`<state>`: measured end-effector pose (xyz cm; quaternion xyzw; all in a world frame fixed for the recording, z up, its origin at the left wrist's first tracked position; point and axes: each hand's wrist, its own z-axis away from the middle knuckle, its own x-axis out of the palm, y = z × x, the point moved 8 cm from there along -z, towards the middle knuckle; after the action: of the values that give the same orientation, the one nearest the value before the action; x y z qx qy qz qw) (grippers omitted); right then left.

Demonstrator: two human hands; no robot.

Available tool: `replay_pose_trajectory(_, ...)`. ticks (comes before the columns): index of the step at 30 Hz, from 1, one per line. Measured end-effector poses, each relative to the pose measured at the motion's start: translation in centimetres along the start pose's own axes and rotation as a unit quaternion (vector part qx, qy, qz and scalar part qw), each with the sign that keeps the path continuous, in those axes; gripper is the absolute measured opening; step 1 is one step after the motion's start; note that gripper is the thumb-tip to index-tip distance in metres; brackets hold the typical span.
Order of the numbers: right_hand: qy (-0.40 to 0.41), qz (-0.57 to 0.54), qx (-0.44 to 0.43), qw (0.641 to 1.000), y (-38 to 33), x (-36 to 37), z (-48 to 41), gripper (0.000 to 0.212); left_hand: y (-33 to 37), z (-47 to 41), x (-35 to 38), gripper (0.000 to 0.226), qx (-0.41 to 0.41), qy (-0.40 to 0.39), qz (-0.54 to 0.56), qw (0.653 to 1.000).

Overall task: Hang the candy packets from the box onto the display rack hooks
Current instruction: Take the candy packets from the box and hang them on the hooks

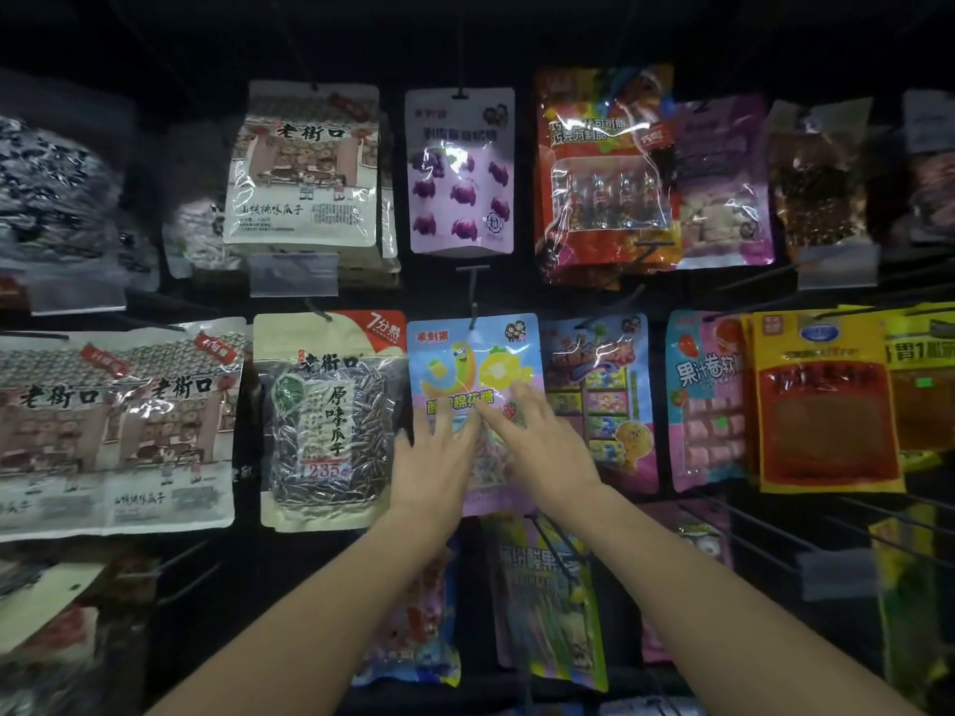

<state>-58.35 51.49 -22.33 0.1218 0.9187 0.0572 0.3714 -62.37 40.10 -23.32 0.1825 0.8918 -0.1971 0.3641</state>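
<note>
Candy packet (473, 354) hanging on its hook (472, 297), pressed flat.
Left hand (436, 452) and right hand (542, 441) lie side by side on its front, fingers straight, clasping nothing; the hook sits just above their fingertips.

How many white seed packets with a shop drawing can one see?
3: one white seed packet in the upper row, two side by side at middle-row left. Others may hide behind.

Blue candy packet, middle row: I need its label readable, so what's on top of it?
Left hand and right hand lie flat on the lower half of the blue candy packet, hiding print there; top artwork shows.
</note>
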Motion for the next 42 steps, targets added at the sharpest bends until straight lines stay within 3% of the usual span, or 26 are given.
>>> replay_pose_trajectory(7, 0.031, -0.022, 0.021, 0.999, -0.1, -0.3, -0.5, 0.104, -0.4, -1.7, 1.0, 0.101, 0.001, 0.064, -0.020, 0.998)
replay_pose_trajectory(16, 0.038, -0.033, 0.034, 0.998, -0.1, -0.4, -0.9, 0.095, -0.4, -2.4, 1.2, 0.104, 0.005, 0.042, 0.006, 0.999)
replay_pose_trajectory(22, -0.001, -0.059, 0.040, 0.997, -0.2, -0.8, 0.0, 0.090, -1.0, -1.2, 0.9, 0.111, 0.026, -0.005, -0.011, 1.000)
replay_pose_trajectory(30, -0.047, -0.061, 0.034, 0.996, -0.4, -2.1, 2.0, 0.057, -0.9, 2.0, -1.5, 0.069, 0.064, -0.056, -0.013, 0.996)
replay_pose_trajectory(35, -0.045, -0.111, 0.056, 0.991, -0.9, -5.5, 5.2, 0.069, -0.5, 5.1, -4.3, 0.065, 0.071, -0.069, 0.027, 0.995)
replay_pose_trajectory(42, -0.080, -0.144, 0.048, 0.985, -3.2, -9.7, 13.1, 0.082, 0.2, 13.5, -8.1, 0.070, 0.106, -0.011, 0.088, 0.990)
